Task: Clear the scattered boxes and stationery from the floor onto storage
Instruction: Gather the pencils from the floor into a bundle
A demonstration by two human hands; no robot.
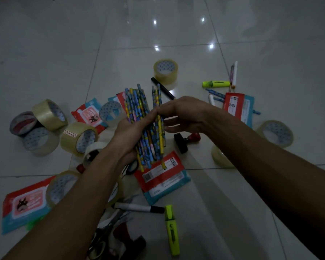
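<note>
Blue-yellow pencil bundle (145, 124) clasped in left hand (129, 134) grip (fanned); right hand (184, 114) pinches one.

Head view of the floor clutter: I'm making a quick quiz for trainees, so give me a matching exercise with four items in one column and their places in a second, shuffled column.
Items:
1. bundle of pencils
2. black marker
3. nearer yellow highlighter
4. far tape roll

Places:
A. on the tiles near the bottom edge, right of the scissors
B. standing alone on the floor, farthest from the camera
C. held in the left hand, with the right hand pinching one
D. lying on the floor just in front of the far tape roll

Pairs: 1-C, 2-D, 3-A, 4-B
</note>
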